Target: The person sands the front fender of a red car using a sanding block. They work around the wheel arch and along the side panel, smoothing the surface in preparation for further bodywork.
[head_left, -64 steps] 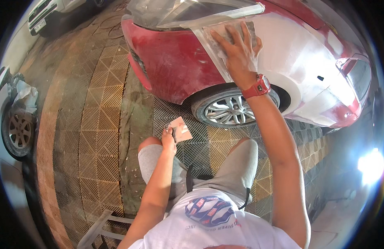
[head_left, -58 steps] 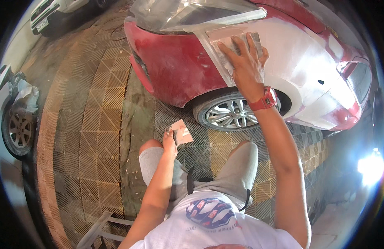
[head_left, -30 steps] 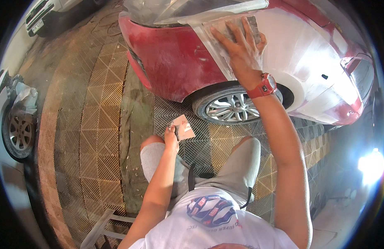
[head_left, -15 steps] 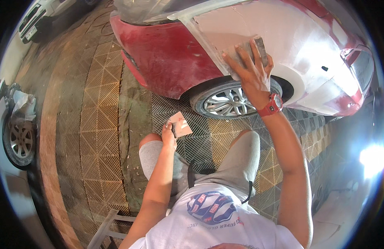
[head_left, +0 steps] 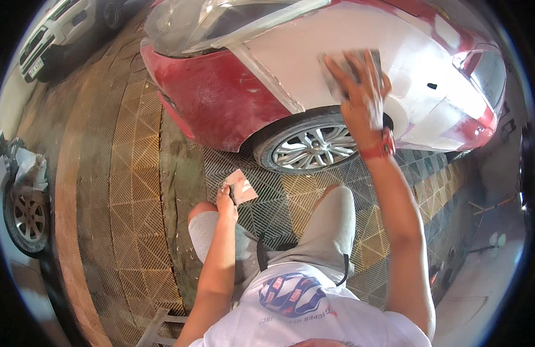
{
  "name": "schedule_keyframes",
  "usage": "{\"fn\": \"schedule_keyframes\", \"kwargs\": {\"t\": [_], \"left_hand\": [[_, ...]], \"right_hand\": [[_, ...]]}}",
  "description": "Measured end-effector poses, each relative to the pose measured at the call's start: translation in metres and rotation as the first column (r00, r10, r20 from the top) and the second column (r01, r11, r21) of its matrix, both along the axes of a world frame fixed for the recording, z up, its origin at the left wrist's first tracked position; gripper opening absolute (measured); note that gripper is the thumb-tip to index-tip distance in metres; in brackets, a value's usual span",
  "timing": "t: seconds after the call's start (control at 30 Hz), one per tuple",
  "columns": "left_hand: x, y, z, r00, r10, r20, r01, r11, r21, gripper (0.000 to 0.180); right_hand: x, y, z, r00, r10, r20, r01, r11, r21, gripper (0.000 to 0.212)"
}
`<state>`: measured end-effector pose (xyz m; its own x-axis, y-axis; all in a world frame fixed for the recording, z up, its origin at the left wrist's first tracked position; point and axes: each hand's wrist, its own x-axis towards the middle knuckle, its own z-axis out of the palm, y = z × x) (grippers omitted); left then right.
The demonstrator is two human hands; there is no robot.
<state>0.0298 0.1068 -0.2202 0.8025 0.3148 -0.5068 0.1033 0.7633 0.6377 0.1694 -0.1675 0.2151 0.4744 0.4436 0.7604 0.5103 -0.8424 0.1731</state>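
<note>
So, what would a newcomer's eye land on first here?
Likely the big car across the upper middle, red at left and pale pinkish-white beyond, above its multi-spoke alloy wheel. Next, the right hand, with a red wristwatch at its wrist, holding a flat grey rectangular pad over the pale area. Then the left hand, lower down near the left knee, holding a pinkish square plate.

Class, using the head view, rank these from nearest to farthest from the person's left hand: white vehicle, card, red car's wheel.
1. Card: held in the left hand.
2. Red car's wheel: ahead of that hand, to its right.
3. White vehicle: in the background, upper left.
</note>
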Motion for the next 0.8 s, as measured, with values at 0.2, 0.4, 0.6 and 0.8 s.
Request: {"fn": "schedule_keyframes", "kwargs": {"t": [0.2, 0.4, 0.6, 0.8], "left_hand": [[0.005, -0.011, 0.004, 0.988, 0.110, -0.109, -0.109, 0.994, 0.012, 0.039], [0.001, -0.011, 0.012, 0.991, 0.066, -0.119, -0.063, 0.998, 0.024, 0.041], [0.003, -0.011, 0.006, 0.991, 0.048, -0.124, -0.045, 0.999, 0.028, 0.042], [-0.002, -0.014, 0.032, 0.983, 0.029, -0.182, -0.016, 0.997, 0.072, 0.044]], "right_hand": [[0.061, 0.033, 0.034, 0.992, 0.055, 0.112, -0.048, 0.997, -0.063, 0.094], [0.077, 0.038, 0.042, 0.987, 0.113, 0.111, -0.102, 0.990, -0.100, 0.082], [0.066, 0.022, 0.036, 0.992, 0.105, 0.071, -0.092, 0.981, -0.169, 0.084], [0.031, -0.023, -0.024, 0.999, 0.009, -0.050, -0.018, 0.983, -0.183, 0.091]]}}
